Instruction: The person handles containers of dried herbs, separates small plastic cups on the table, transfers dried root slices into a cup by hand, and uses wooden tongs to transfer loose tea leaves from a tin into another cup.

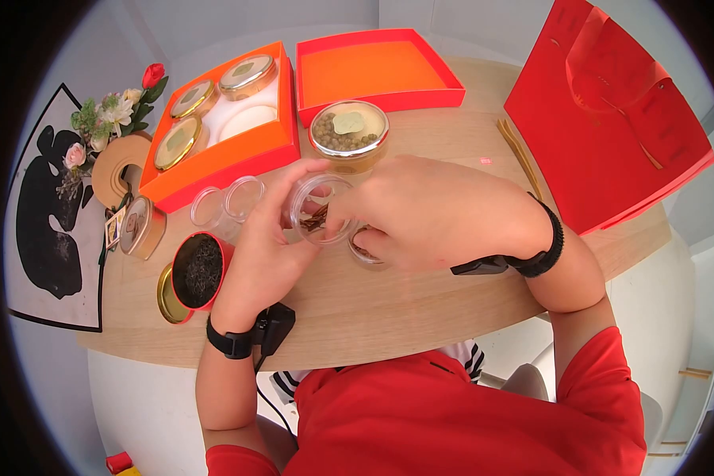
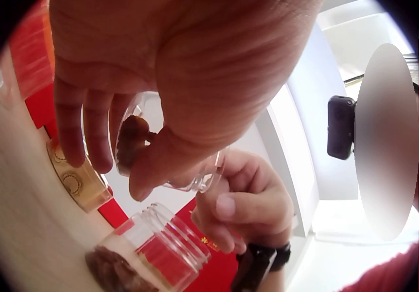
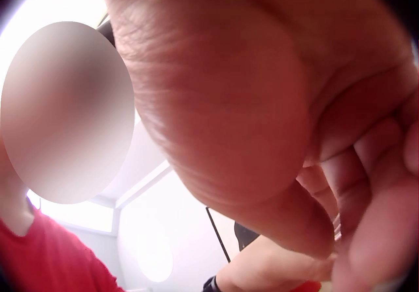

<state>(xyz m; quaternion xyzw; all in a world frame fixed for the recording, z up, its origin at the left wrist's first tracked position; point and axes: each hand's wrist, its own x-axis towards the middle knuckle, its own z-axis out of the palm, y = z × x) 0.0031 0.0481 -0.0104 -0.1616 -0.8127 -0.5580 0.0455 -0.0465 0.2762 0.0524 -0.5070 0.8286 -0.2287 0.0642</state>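
Note:
My left hand (image 1: 274, 254) grips a clear round jar (image 1: 300, 208) with thin dark-brown pieces (image 1: 315, 218) inside. In the left wrist view, the left hand's (image 2: 190, 56) thumb and fingers lie round that tilted jar, with a brown clump (image 2: 133, 141) in it. At its mouth is my right hand (image 1: 444, 214), some fingers bent and others reaching into the opening; whether they pinch anything is hidden. Below stands a second clear jar (image 2: 173, 253) with brown contents (image 2: 118, 272), mostly covered by the right hand in the head view. The right wrist view shows mainly the right palm (image 3: 222, 108).
Behind the hands stands a lidded jar of green balls (image 1: 345, 139). An orange box (image 1: 254, 163) with jars and its lid (image 1: 381, 71) lie further back. Left are two empty clear jars (image 1: 244, 198), a dark-filled tin (image 1: 198, 271) and flowers (image 1: 115, 115); right, a red bag (image 1: 603, 119).

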